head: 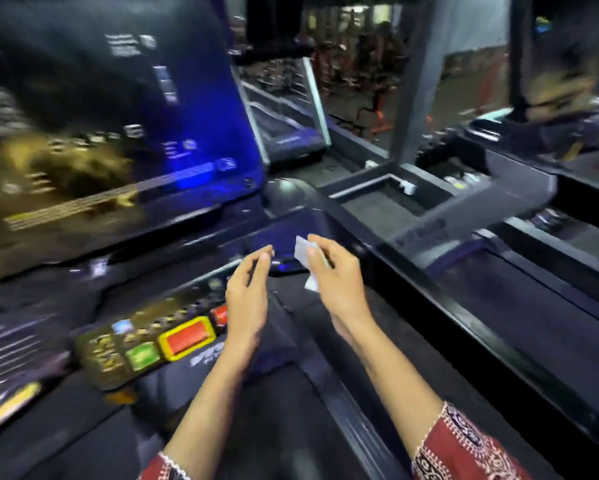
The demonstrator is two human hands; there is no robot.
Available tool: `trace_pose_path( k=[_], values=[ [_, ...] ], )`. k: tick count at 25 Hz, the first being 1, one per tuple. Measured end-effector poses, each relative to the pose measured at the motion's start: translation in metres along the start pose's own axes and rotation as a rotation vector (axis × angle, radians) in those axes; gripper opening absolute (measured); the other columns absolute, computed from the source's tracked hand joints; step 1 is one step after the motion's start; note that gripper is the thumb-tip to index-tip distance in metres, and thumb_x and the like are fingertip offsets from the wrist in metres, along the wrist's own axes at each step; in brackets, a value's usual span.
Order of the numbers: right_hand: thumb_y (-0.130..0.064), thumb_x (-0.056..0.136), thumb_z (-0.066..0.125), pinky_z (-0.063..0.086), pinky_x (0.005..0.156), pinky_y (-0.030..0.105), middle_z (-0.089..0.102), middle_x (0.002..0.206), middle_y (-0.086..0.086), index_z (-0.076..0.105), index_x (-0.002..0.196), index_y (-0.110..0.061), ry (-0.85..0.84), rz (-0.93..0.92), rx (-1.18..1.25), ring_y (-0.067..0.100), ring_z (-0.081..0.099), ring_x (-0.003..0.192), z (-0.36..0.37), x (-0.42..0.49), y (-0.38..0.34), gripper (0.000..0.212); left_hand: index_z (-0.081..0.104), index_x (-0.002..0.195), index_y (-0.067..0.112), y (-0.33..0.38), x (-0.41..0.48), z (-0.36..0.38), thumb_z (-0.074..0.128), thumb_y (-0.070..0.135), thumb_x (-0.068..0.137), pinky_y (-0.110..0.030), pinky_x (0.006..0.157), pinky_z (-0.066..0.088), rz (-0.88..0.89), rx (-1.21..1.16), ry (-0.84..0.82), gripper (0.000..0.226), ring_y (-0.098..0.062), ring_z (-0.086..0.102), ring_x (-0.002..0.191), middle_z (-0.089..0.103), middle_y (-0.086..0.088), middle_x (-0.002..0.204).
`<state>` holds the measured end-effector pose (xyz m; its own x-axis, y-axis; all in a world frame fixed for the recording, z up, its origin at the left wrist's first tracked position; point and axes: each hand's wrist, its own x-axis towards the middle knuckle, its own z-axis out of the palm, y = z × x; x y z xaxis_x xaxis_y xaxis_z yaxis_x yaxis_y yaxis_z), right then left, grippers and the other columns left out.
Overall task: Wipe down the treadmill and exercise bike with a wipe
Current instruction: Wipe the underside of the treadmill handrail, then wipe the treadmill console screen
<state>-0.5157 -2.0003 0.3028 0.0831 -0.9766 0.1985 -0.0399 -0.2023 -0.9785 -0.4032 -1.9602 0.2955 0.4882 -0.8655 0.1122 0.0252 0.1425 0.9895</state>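
Treadmill (173, 244): the left and centre of the view are filled by its dark console, seen from close above. The whole view is blurred.
Screen (100, 133): set upright at far left on the console. It is lit, with a yellowish patch at left and a blue glow along its right edge. Its lettering cannot be read.
Neighbouring machine (464, 209): a grey arm and a dark recessed tray are seen at right, beyond the console. A logo is carried on the arm, too smeared to read.
Side rail (464, 327): a black bar is run from the centre down to the near right, between the console and the neighbouring machine.
Control panel (118, 344): placed at near left below the screen, tilted, with rows of small keys.
Right sleeve (464, 448): red patterned cloth is seen at the near right edge, with the forearm bare beyond it.
Left sleeve (163, 469): the same cloth is only just seen at the near edge.
Right hand (336, 275): held over the console's right part, just right of centre. Its fingers and thumb are curled around the wipe.
Left hand (248, 289): held just left of the right hand, above the panel's right end. Its fingers are stretched forward and loosely together, and nothing is held. Its fingertips are near the wipe but apart from it.
Red button (187, 336): framed in yellow, on the panel's right part.
Green button (142, 355): set just left of the red button.
Wipe (301, 251): white and folded, gripped in the right hand. One edge is shown above the fingers and a corner below the palm.
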Motion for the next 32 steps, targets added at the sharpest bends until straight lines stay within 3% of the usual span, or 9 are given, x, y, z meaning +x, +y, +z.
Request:
trace_pose_path(
  k=[4,8,11,16,24,28,32],
  values=[
    [-0.011,0.093,0.058,0.044,0.084,0.02,0.066,0.101,0.005,0.064,0.105,-0.013,-0.124,-0.05,0.132,0.01,0.059,0.092,0.107,0.024,-0.017,0.014,0.065,0.095,0.023,0.031,0.04,-0.098,0.048,0.013,0.097,-0.04,0.105,0.04,0.09,-0.02,0.183,0.02,-0.019,0.059,0.108,0.067,-0.002,0.103],
    [-0.01,0.095,0.057,0.045,0.079,0.015,0.068,0.092,-0.008,0.063,0.09,-0.028,-0.254,-0.001,0.221,-0.002,0.061,0.084,0.181,0.027,-0.028,0.019,0.065,0.094,0.027,0.04,0.061,-0.166,0.051,0.016,0.097,-0.037,0.105,0.042,0.145,0.046,0.269,0.019,-0.016,0.06,0.11,0.068,0.004,0.104],
    [-0.013,0.096,0.055,0.046,0.084,0.019,0.069,0.096,-0.009,0.065,0.088,-0.029,-0.308,0.047,0.198,0.005,0.062,0.094,0.209,0.026,-0.022,0.02,0.067,0.094,0.03,0.031,0.064,-0.196,0.054,0.029,0.089,-0.033,0.102,0.043,0.116,0.084,0.305,0.014,-0.012,0.061,0.11,0.069,0.009,0.104],
    [-0.015,0.097,0.054,0.047,0.086,0.02,0.069,0.097,-0.009,0.065,0.09,-0.029,-0.42,0.068,0.163,0.007,0.062,0.097,0.246,0.035,-0.016,0.019,0.065,0.097,0.03,0.02,0.067,-0.219,0.05,0.013,0.098,-0.027,0.1,0.043,0.115,0.159,0.419,0.023,-0.003,0.06,0.107,0.067,0.012,0.105],
    [-0.012,0.095,0.056,0.046,0.079,0.013,0.068,0.091,-0.011,0.065,0.087,-0.027,-0.605,0.023,0.221,-0.001,0.061,0.087,0.302,0.057,-0.031,0.019,0.066,0.101,0.026,0.03,0.086,-0.249,0.051,0.012,0.096,-0.018,0.094,0.044,0.146,0.248,0.595,0.021,0.001,0.06,0.103,0.068,0.012,0.105],
    [-0.012,0.095,0.057,0.046,0.08,0.018,0.069,0.092,-0.01,0.067,0.089,-0.025,-0.648,-0.048,0.261,0.001,0.062,0.089,0.346,0.071,-0.055,0.017,0.066,0.102,0.02,0.055,0.113,-0.277,0.052,0.009,0.096,-0.007,0.086,0.041,0.222,0.296,0.65,0.019,0.012,0.058,0.094,0.067,0.014,0.101],
    [-0.014,0.094,0.057,0.049,0.085,0.023,0.07,0.097,-0.006,0.067,0.092,-0.023,-0.63,-0.191,0.289,0.006,0.063,0.093,0.401,0.097,-0.103,0.014,0.065,0.099,0.026,0.101,0.161,-0.32,0.054,0.019,0.094,-0.006,0.084,0.039,0.385,0.376,0.638,0.014,0.012,0.057,0.094,0.067,0.017,0.1]
  ],
)
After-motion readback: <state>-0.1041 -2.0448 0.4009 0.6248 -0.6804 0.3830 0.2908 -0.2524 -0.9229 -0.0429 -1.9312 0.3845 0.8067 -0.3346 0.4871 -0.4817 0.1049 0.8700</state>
